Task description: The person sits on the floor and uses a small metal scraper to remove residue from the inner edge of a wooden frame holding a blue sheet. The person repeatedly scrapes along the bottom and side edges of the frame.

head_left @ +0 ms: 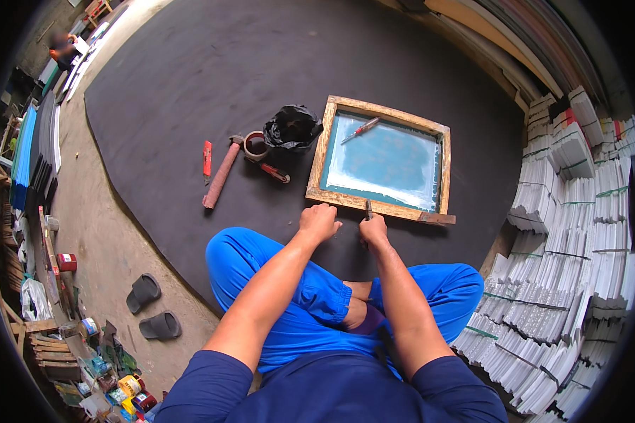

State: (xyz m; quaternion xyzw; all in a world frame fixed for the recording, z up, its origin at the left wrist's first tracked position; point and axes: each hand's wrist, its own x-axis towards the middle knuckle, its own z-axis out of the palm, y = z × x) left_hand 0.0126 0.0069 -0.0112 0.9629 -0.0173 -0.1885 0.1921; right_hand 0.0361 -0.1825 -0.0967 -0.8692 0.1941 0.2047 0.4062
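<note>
The person sits cross-legged on the floor in blue trousers (310,296), both forearms reaching forward from the lower edge over the knees. The left hand (318,222) rests knuckles-up just short of the near rail of a wooden screen-printing frame (384,158), fingers curled under; whether its grip holds anything small I cannot tell. It seems placed there to brace the frame's near edge. The right hand (373,229) is closed around a thin dark-handled tool (367,209), held upright with the tip against that same wooden rail, the wrist bent slightly down so the tool stands steep to the wood.

The frame lies flat on a large dark floor mat (212,63), mesh facing up, its teal screen bordered with whitish tape. A red-handled knife or pen-like tool (360,130) lies loose on the mesh near the far left corner, within reach.

Left of the frame, set apart but near, lie a crumpled black plastic bag (291,127), a small round cup or tape roll (255,145), a red-handled screwdriver-like tool (267,169), a hammer with a reddish handle (221,176) and a red utility knife (207,158).

A pair of dark slippers (152,308) sits off the mat at left. Stacks of bundled white sheets (571,233) rise along the right.
</note>
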